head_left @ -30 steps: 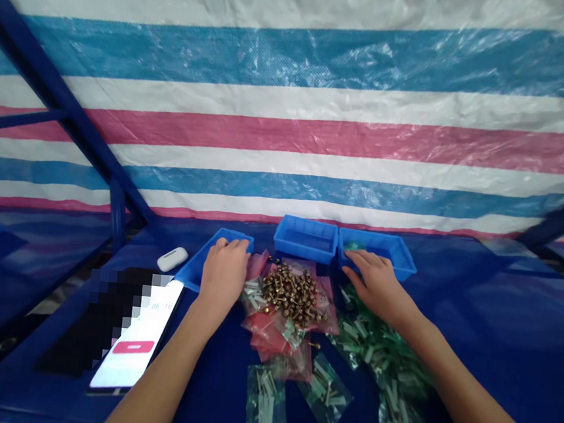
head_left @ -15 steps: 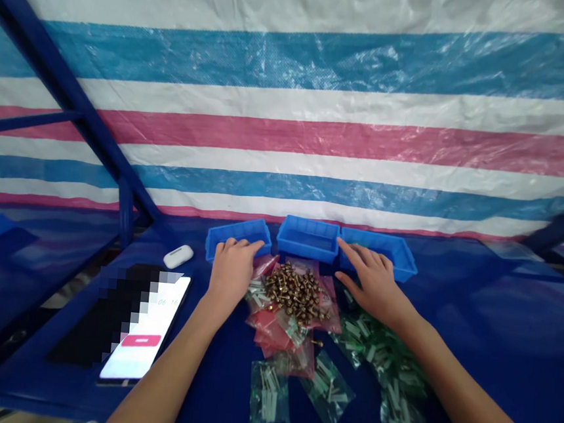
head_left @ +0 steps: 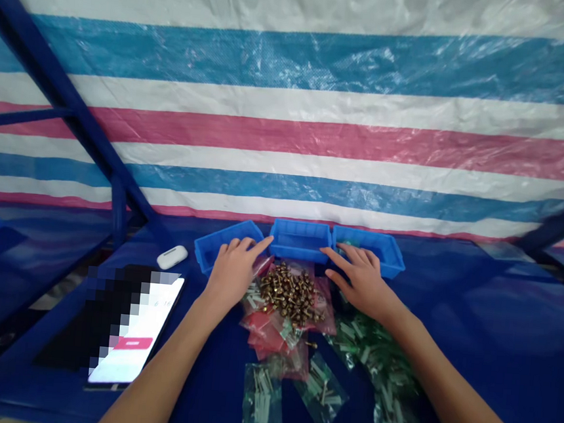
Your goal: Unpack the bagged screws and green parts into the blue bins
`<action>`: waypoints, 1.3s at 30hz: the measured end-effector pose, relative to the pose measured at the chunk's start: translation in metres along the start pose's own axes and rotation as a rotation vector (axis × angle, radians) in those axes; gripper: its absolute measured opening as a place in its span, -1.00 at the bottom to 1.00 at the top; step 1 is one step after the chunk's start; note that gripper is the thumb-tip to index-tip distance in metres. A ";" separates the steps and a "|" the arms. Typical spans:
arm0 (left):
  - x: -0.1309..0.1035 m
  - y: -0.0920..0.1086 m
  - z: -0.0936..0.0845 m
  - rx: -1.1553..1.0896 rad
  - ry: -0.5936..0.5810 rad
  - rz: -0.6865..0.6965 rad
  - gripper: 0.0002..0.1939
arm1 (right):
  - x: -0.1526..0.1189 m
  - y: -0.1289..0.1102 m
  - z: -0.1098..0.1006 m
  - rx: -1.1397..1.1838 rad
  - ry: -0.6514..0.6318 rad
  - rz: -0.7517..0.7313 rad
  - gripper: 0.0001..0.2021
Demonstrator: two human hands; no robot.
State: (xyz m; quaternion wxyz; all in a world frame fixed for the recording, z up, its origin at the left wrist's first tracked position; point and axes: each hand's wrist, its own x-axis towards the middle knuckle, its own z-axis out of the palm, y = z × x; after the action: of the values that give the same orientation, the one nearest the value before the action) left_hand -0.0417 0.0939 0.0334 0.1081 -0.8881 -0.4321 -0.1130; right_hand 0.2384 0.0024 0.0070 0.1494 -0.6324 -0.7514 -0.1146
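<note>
My left hand (head_left: 232, 270) is open, palm down, over the near edge of the left blue bin (head_left: 209, 248). Its index finger reaches to the left front of the middle blue bin (head_left: 302, 233). My right hand (head_left: 362, 281) is open too, its index fingertip by the middle bin's right front corner and its other fingers at the front of the right blue bin (head_left: 389, 254). Between the hands lies a heap of small brass-coloured screw-like parts (head_left: 292, 295), on reddish plastic bags (head_left: 265, 325). Neither hand visibly holds anything.
Clear bags of pale strips (head_left: 262, 397) lie nearer me, with green-tinted bags (head_left: 382, 358) under my right forearm. A phone (head_left: 134, 350) and a white earbud case (head_left: 172, 256) rest on the left. Behind the blue table hangs a striped tarp (head_left: 318, 139).
My left index finger has moved right, from the left bin to the middle bin. The left bin is now turned more. My right hand has shifted slightly left and nearer me.
</note>
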 end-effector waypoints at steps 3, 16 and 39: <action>-0.001 0.001 0.001 0.025 -0.037 0.050 -0.20 | 0.003 0.000 0.000 -0.032 -0.008 -0.007 -0.56; -0.001 0.008 0.000 0.012 -0.070 0.005 -0.36 | -0.004 -0.011 -0.015 -0.042 0.004 0.054 -0.52; -0.002 0.014 0.000 -0.130 -0.001 0.034 -0.39 | -0.007 -0.008 -0.007 0.118 0.061 -0.033 -0.61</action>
State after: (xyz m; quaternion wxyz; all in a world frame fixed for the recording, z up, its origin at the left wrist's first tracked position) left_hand -0.0323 0.0840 0.0319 0.0516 -0.9005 -0.4088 -0.1387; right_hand 0.2319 -0.0082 0.0110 0.2074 -0.6063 -0.7622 -0.0916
